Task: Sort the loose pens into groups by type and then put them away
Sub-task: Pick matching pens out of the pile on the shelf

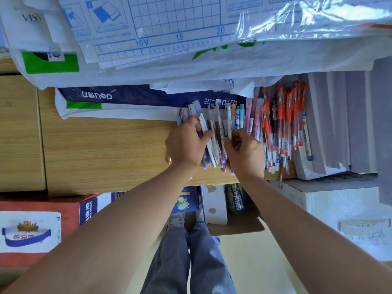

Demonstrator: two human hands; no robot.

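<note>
A heap of loose pens lies on the wooden desk. White and purple pens sit in the middle, and both my hands are on them. My left hand curls its fingers around a white pen at the heap's left side. My right hand pinches a few slim pens at their lower ends. To the right lies a group of red-capped gel pens, side by side. Between them are blue patterned pens and pink pens.
Plastic bags and printed sheets overhang the back of the desk. A blue deli paper pack lies behind the pens. White paper stacks stand at the right. Below the desk edge are an open carton with a can and a red box.
</note>
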